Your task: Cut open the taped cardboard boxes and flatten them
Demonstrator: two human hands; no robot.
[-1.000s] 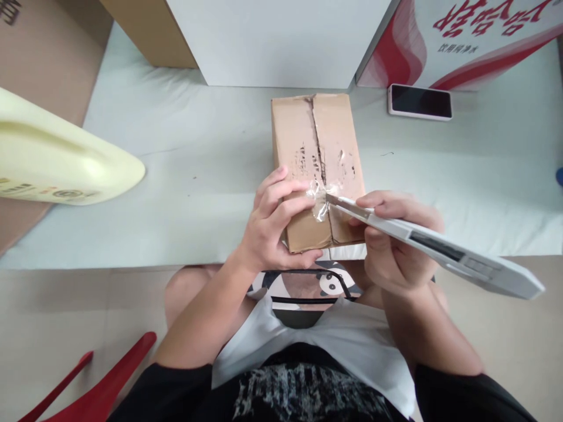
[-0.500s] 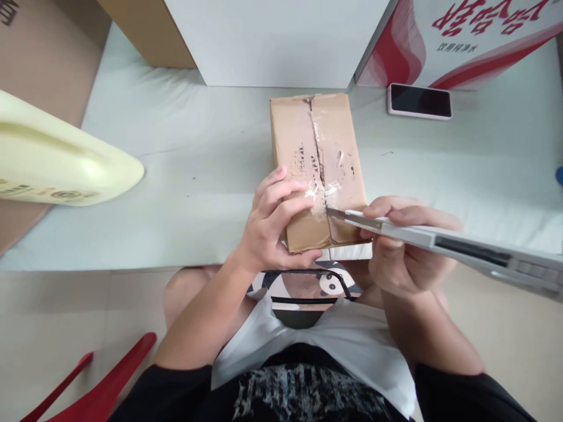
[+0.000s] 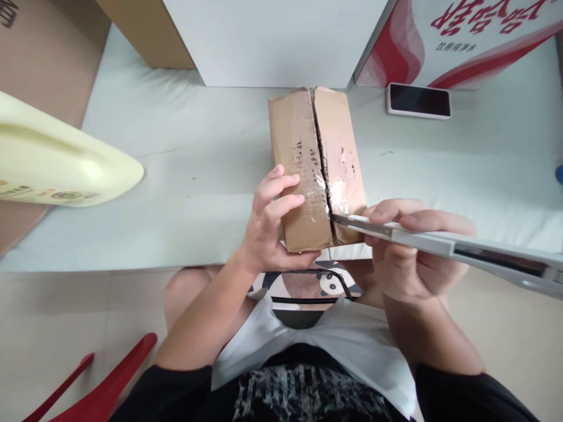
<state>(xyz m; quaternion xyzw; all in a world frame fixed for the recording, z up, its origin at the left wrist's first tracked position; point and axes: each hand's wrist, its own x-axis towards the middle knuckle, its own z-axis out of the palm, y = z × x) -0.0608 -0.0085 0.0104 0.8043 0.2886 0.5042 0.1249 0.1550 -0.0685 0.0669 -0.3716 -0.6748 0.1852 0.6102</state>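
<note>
A small brown cardboard box [image 3: 299, 129] stands near the front edge of the covered surface, its two top flaps slightly parted along the middle seam. Clear tape with torn edges clings around that seam. My left hand [image 3: 268, 223] grips the box's near left corner, fingers on top and thumb along the near side. In my right hand [image 3: 409, 252] is a grey utility knife [image 3: 440, 241], held between thumb and fingers. Its blade tip sits in the seam close to the near end of the box.
A white box [image 3: 277, 47] and a red-and-white carton [image 3: 461, 53] stand behind. In front of the carton lies a phone [image 3: 419, 101]. A pale yellow bottle [image 3: 65, 155] juts in from the left, by a large cardboard box [image 3: 48, 64]. Red chair parts [image 3: 114, 381] show lower left.
The seam has opened into a wider gap and the flaps have lifted apart. My right hand and the knife have shifted slightly right and toward me. My left hand stays on the corner.
</note>
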